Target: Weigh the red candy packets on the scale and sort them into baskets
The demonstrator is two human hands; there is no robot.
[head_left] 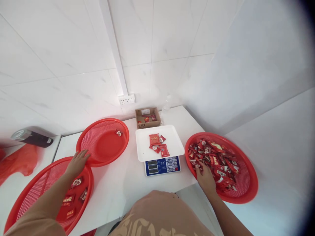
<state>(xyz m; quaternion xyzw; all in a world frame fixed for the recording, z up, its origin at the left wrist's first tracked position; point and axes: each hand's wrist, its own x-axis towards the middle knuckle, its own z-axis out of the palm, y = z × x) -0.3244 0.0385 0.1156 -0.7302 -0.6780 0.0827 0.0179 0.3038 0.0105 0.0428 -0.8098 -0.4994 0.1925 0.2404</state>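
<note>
My left hand [78,163] is stretched out over the inner rim of the near-left red basket [90,186], fingers apart and holding nothing. Several red wrapped packets [68,200] lie in that basket. On the right, my right hand [206,177] reaches over the near rim of another red basket [252,183], its fingers closed around a small red packet [199,167] at the edge of a heap of similar ones. Between the hands, a digital scale [162,166] carries a white tray [144,146] with several red packets [154,139] on it.
A third red basket [103,144], holding one packet [119,133], stands back left. Behind the scale are a small cardboard box [150,124] with packets and a clear plastic bottle [167,102]. A dark flask [33,137] and a red plastic bag [21,162] lie far left.
</note>
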